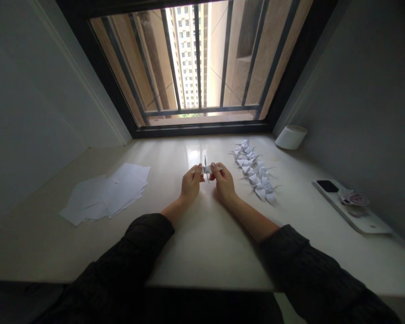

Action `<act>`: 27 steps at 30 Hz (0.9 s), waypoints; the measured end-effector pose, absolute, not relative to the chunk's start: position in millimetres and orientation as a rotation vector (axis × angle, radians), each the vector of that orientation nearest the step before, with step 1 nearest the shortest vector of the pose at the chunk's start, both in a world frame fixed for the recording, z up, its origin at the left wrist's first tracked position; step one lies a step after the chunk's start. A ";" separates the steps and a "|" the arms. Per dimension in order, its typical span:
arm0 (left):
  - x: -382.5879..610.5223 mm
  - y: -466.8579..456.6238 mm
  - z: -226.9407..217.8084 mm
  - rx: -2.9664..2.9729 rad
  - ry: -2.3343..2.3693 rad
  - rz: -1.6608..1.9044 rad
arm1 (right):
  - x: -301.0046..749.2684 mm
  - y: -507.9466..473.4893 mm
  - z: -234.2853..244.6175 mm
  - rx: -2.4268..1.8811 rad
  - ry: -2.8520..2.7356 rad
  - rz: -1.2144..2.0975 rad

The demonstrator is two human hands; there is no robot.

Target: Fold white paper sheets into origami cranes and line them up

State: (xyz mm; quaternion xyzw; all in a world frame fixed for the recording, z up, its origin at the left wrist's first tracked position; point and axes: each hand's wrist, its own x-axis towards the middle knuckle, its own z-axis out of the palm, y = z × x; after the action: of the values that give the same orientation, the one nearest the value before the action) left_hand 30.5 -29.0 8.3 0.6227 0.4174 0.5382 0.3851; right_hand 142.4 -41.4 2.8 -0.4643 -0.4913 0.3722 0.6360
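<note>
A small white paper crane [206, 169] is held between my two hands, just above the sill's middle. My left hand [191, 182] pinches one wing between thumb and fingers. The opposite wing is gripped the same way by my right hand [223, 181]. One thin point of the crane sticks up toward the window and another points down toward me. Right of my hands, several finished white paper cranes [253, 171] lie in a long cluster. On the left rests a loose pile of white paper sheets [124, 186].
A pale window sill [189, 252] forms the work surface, with its front edge near my body. At the right lies a phone [351, 207] with a sticker-like grip on its back. A white cup-shaped object [291, 137] stands in the back right corner by the barred window [199, 67].
</note>
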 end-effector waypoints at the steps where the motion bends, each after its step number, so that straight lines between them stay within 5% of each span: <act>1: 30.7 -29.0 8.3 1.575 1.066 1.374 | 141.9 -41.2 2.6 -1.050 -1.114 0.858; 27: 27.8 -27.5 5.1 1.462 0.902 1.334 | 145.0 -41.5 4.3 -0.933 -1.093 1.072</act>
State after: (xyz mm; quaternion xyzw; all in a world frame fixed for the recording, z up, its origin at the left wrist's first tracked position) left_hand 27.8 -27.5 5.1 0.5951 0.3671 0.5430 0.4649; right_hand 145.0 -41.5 4.3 -0.4066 -0.4760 0.4672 0.6243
